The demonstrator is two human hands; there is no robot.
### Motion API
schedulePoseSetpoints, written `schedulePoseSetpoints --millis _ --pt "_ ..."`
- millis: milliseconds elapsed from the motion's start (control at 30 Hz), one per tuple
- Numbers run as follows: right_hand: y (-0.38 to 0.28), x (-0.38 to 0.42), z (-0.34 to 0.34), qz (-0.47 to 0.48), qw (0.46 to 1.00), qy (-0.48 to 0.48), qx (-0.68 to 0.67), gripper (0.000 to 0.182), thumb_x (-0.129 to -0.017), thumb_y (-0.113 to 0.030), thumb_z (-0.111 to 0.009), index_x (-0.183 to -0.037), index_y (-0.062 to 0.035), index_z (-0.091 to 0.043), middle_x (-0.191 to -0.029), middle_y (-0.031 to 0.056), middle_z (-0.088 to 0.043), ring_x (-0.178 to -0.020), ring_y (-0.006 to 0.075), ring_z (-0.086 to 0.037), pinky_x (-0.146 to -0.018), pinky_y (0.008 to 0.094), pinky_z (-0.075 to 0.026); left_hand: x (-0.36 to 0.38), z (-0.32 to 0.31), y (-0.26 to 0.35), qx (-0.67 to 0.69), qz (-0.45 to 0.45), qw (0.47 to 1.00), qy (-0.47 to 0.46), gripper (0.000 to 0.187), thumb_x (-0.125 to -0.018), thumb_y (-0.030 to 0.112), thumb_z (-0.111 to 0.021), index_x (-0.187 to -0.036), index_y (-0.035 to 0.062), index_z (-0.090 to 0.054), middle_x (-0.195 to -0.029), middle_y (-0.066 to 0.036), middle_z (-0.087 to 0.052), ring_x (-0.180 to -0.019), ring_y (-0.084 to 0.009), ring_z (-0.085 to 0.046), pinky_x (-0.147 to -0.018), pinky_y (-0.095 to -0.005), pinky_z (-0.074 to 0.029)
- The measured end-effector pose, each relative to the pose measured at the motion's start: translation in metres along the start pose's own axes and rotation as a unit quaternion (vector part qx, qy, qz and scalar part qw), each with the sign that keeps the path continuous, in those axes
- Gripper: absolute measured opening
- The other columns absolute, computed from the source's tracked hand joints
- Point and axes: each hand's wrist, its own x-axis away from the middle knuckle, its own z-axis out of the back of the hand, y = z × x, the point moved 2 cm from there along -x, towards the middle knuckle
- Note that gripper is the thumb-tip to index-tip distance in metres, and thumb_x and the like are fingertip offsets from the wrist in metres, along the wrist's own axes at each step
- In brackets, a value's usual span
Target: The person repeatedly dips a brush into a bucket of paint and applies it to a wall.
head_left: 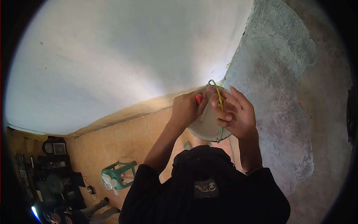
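Note:
My left hand [187,107] is closed on a small red object [198,98], whose rounded end shows beside the thumb; the rest is hidden in the grip. My right hand [238,114] is palm up with its fingers curled about the yellow sleeve [219,99] of a thin green bucket handle [212,81]. Its thumb stands apart, and its index finger reaches across close to my left fingertips. Below both hands is a pale bucket [203,138] with a green rim. The handle meets that rim on the near side.
A whitish wall [112,67] and a rough grey wall [276,93] meet in a corner by the bucket. Orange tiles [138,127] cover the floor. To the lower left are a green stool [128,166] with a white object [109,182] on it, a dark fan [55,183] and another person [67,218].

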Motion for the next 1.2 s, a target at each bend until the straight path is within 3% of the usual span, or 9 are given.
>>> schedulePoseSetpoints --millis 333,533,633,767,867,933,1000,1100,1200 --pt "0.01 -0.01 -0.002 0.022 0.999 0.036 -0.007 0.054 -0.102 -0.042 -0.03 -0.129 0.0036 -0.041 -0.094 0.0052 -0.056 -0.054 0.0082 -0.036 -0.046 0.0214 -0.027 -0.002 0.003 -0.018 0.006 -0.008 1.0 -0.025 0.026 -0.09 0.024 -0.062 -0.07 0.0079 -0.056 -0.054 -0.012 -0.056 -0.048 -0.0329 -0.056 -0.047 -0.04 -0.044" --pt "0.011 -0.015 0.009 0.039 0.997 0.055 -0.029 0.053 -0.102 -0.042 -0.028 -0.128 0.0013 -0.046 -0.096 0.005 -0.057 -0.055 0.008 -0.036 -0.049 0.0218 -0.03 -0.011 0.016 -0.024 0.048 0.042 0.997 -0.033 0.028 -0.092 0.024 -0.061 -0.071 0.005 -0.062 -0.057 -0.012 -0.059 -0.05 -0.0313 -0.059 -0.049 -0.0381 -0.046" --pt "0.004 -0.02 0.019 0.055 0.996 0.061 -0.028 0.053 -0.102 -0.042 -0.028 -0.129 0.001 -0.045 -0.096 0.0048 -0.058 -0.056 0.0082 -0.036 -0.049 0.0216 -0.031 -0.022 0.022 -0.032 0.161 0.108 0.981 -0.004 0.041 -0.099 0.028 -0.054 -0.076 -0.0031 -0.066 -0.055 -0.007 -0.06 -0.05 -0.0095 -0.056 -0.048 -0.0277 -0.043" --pt "-0.015 -0.03 0.031 0.055 0.995 0.063 -0.046 0.053 -0.102 -0.042 -0.028 -0.129 0.0011 -0.044 -0.096 0.0045 -0.058 -0.057 0.0081 -0.036 -0.049 0.0215 -0.031 -0.048 0.028 -0.043 0.224 0.201 0.953 -0.033 0.042 -0.099 0.029 -0.053 -0.075 -0.003 -0.066 -0.054 -0.002 -0.056 -0.048 -0.0062 -0.053 -0.045 -0.022 -0.037" --pt "-0.035 -0.039 0.043 0.054 0.993 0.1 -0.033 0.057 -0.102 -0.041 -0.029 -0.136 0.0024 -0.04 -0.094 0.0022 -0.054 -0.055 0.0069 -0.034 -0.046 0.0207 -0.028 -0.069 0.015 -0.041 0.269 0.202 0.939 -0.068 0.041 -0.099 0.028 -0.054 -0.078 -0.0045 -0.066 -0.058 -0.003 -0.06 -0.05 -0.0068 -0.055 -0.046 -0.0228 -0.041" --pt "-0.048 -0.045 0.054 0.065 0.992 0.103 -0.022 0.056 -0.101 -0.042 -0.031 -0.135 0.0012 -0.042 -0.095 0.0014 -0.054 -0.055 0.0068 -0.034 -0.046 0.0207 -0.028 -0.081 0.0 -0.03 0.238 0.159 0.946 -0.155 0.024 -0.094 0.019 -0.063 -0.089 -0.0043 -0.066 -0.072 -0.007 -0.068 -0.056 -0.0103 -0.06 -0.053 -0.0256 -0.048" --pt "-0.065 -0.05 0.067 0.071 0.993 0.083 -0.045 0.048 -0.102 -0.039 -0.033 -0.129 -0.0015 -0.044 -0.095 0.0035 -0.055 -0.058 0.0078 -0.036 -0.048 0.0207 -0.03 -0.098 -0.019 -0.027 0.133 0.057 0.972 -0.188 0.019 -0.089 0.019 -0.07 -0.092 0.0005 -0.067 -0.077 -0.007 -0.068 -0.06 -0.0162 -0.063 -0.056 -0.0292 -0.05" --pt "-0.094 -0.06 0.084 0.082 0.991 0.102 -0.033 0.04 -0.103 -0.032 -0.036 -0.129 -0.0024 -0.043 -0.093 0.001 -0.054 -0.058 0.0056 -0.036 -0.046 0.019 -0.028 -0.132 -0.041 -0.012 0.028 -0.01 0.983 -0.181 0.019 -0.085 0.021 -0.073 -0.093 0.005 -0.068 -0.079 -0.008 -0.065 -0.065 -0.0225 -0.065 -0.059 -0.0328 -0.051" --pt "-0.126 -0.065 0.101 0.089 0.988 0.122 -0.031 0.034 -0.103 -0.023 -0.04 -0.13 -0.0036 -0.043 -0.09 -0.002 -0.052 -0.057 0.0028 -0.034 -0.044 0.017 -0.025 -0.163 -0.061 -0.002 0.031 0.002 0.981 -0.192 0.017 -0.084 0.021 -0.074 -0.093 0.0073 -0.069 -0.08 -0.007 -0.061 -0.067 -0.0257 -0.064 -0.061 -0.0349 -0.05"
